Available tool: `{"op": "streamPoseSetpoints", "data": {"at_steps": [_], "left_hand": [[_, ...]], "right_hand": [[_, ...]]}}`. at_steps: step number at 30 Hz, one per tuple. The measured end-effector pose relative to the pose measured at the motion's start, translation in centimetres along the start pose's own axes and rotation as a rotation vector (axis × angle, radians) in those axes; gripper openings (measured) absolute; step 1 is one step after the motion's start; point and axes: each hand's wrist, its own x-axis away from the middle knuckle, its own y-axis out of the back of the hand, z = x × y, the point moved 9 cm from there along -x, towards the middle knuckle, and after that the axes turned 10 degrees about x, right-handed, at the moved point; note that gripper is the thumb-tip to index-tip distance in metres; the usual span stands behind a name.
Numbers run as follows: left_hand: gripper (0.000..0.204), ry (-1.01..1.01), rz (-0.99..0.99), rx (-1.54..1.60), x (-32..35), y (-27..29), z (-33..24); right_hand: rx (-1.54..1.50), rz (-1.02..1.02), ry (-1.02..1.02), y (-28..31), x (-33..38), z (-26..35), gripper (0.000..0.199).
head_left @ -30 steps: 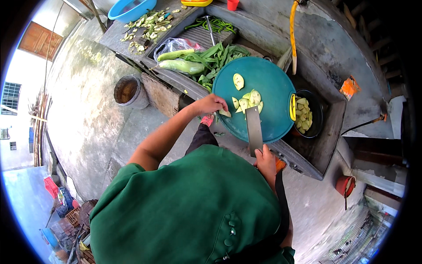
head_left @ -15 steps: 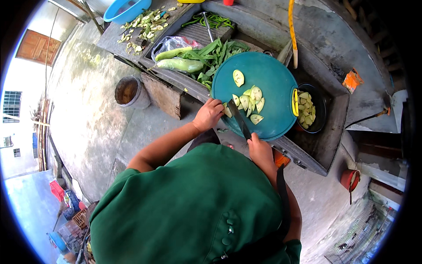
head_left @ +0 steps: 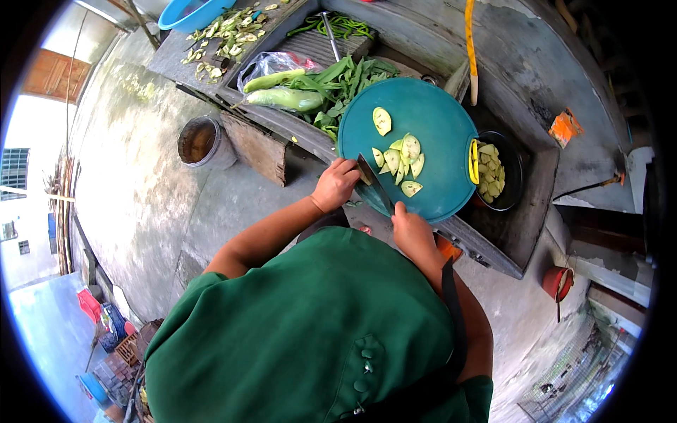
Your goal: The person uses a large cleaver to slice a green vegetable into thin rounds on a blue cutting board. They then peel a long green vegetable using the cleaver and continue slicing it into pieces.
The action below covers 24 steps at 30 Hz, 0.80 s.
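Note:
My right hand [head_left: 414, 233] is closed round the handle of a kitchen knife [head_left: 376, 187]. The dark blade slants up and left over the near left edge of a round teal cutting board [head_left: 444, 127]. Close to the blade's tip, my left hand [head_left: 336, 185] has its fingers bent together on a piece of pale green eggplant, mostly hidden behind fingers and blade. Cut eggplant pieces [head_left: 405, 156] lie in a loose group mid-board, with one slice [head_left: 381, 121] apart beyond them.
The board rests across a concrete sink [head_left: 536, 211]. Right of it, a dark pan [head_left: 518, 169] holds cut pieces. Leafy greens [head_left: 352, 81] and whole eggplants [head_left: 285, 99] lie at left, with peelings [head_left: 236, 35] beyond. A bucket [head_left: 208, 144] stands on the floor.
The knife has shifted slightly left toward my left hand, and its blade now covers most of the piece there. The grouped pieces on the board stay put.

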Motion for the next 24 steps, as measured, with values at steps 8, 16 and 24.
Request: {"op": "streamPoseSetpoints", "data": {"at_steps": [8, 16, 24], "left_hand": [[0.017, -0.019, 0.128, -0.065, -0.4, -1.3, -2.9], [0.013, 0.143, 0.061, 0.043, -2.5, -0.4, -0.1], [0.023, 0.903, 0.055, 0.933, -7.5, -5.0, 6.5]], "right_hand": [[-0.133, -0.017, -0.106, 0.0, -1.8, -1.2, 0.019], [-0.856, -0.217, -0.443, 2.6, 3.3, -9.1, 0.020], [-0.958, -0.326, -0.568, 1.5, 9.0, -11.5, 0.016]]}}
